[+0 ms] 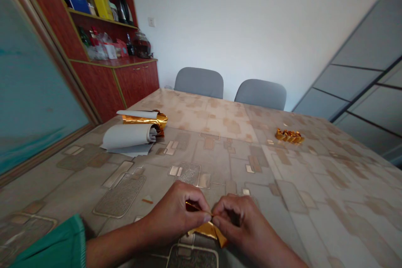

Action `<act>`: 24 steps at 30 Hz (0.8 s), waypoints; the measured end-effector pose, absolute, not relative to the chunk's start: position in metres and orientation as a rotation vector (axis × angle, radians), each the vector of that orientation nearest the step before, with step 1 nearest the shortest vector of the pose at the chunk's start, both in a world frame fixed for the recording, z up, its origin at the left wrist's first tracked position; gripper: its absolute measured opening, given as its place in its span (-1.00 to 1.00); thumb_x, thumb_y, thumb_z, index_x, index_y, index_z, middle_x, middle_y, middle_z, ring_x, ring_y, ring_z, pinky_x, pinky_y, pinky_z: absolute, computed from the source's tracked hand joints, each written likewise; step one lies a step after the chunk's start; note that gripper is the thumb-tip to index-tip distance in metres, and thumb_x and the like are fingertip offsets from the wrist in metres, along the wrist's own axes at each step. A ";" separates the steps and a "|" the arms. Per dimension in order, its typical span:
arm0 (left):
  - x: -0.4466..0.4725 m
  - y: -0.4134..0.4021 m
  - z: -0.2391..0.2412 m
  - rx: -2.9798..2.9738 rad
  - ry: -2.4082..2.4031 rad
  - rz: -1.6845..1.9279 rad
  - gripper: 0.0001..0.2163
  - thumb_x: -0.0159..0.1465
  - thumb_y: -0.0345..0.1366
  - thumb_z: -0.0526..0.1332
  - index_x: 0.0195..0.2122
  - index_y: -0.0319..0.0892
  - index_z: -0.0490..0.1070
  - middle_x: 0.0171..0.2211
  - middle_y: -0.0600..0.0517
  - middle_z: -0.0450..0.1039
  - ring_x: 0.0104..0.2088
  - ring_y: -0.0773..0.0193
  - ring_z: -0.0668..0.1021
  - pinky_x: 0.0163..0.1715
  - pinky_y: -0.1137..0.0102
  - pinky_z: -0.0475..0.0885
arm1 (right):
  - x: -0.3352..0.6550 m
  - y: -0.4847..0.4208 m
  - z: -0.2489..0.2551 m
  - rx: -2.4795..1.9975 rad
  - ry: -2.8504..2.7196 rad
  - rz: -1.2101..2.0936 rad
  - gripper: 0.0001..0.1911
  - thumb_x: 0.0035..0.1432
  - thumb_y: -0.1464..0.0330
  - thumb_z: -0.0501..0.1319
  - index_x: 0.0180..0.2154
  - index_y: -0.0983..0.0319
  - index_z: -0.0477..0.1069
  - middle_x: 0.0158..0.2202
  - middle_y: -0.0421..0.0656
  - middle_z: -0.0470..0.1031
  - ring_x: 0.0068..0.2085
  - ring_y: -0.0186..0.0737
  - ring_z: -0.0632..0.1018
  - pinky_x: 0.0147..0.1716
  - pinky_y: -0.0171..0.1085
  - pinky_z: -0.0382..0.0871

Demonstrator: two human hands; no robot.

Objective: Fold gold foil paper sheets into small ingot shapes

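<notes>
Low in the middle of the view, a piece of shiny gold foil paper [205, 230] is pinched between my two hands, just above the patterned tablecloth. My left hand [180, 209] grips its upper edge between thumb and forefinger. Right beside it, my right hand [237, 222] pinches the same edge, the fingertips of both hands almost touching. Part of the foil hangs below the fingers, and some is hidden behind my left hand. Farther off at the right lies a folded gold foil piece [289, 136] with a wavy top.
Rolled white paper [128, 136] and a gold foil roll [143, 119] lie on the table's left side. A small paper scrap [147, 199] is near my left forearm. Two grey chairs [199, 81] stand at the far edge. A red cabinet [135, 77] is at the back left.
</notes>
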State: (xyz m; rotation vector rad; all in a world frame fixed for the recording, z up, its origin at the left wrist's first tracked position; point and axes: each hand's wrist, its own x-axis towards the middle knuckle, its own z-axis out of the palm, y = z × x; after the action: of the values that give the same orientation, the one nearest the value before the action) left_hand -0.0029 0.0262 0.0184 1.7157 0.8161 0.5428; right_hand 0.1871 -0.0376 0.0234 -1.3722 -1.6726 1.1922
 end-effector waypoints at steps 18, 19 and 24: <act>-0.004 0.018 0.015 1.111 0.804 0.694 -0.60 0.13 0.04 0.45 -0.44 -0.25 0.49 -0.51 0.00 0.56 -0.49 0.32 0.51 -0.42 0.43 0.37 | 0.185 -0.034 0.021 -1.305 -1.235 1.168 -0.51 0.07 -0.06 0.35 -0.56 0.20 0.35 -0.64 -0.30 0.24 -0.57 -0.37 0.21 -0.56 -0.34 0.08; -0.004 0.018 0.015 1.091 0.810 0.698 -0.60 0.11 0.03 0.45 -0.46 -0.24 0.48 -0.52 0.00 0.57 -0.49 0.31 0.52 -0.42 0.43 0.38 | 0.184 -0.034 0.021 -1.303 -1.241 1.169 -0.51 0.07 -0.05 0.35 -0.56 0.20 0.36 -0.64 -0.30 0.25 -0.57 -0.37 0.21 -0.56 -0.34 0.09; -0.002 0.018 0.010 1.010 0.755 0.728 -0.62 0.11 0.02 0.48 -0.38 -0.24 0.52 -0.46 0.01 0.58 -0.43 0.31 0.54 -0.40 0.45 0.40 | 0.185 -0.036 0.018 -1.296 -1.168 1.195 -0.53 0.08 -0.02 0.35 -0.54 0.20 0.36 -0.61 -0.28 0.30 -0.56 -0.37 0.24 -0.56 -0.34 0.09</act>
State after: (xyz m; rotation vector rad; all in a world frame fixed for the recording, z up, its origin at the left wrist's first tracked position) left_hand -0.0020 0.0177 0.0097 1.0100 0.7553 0.7284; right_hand 0.1848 -0.0361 0.0184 -1.2961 -1.1677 1.1954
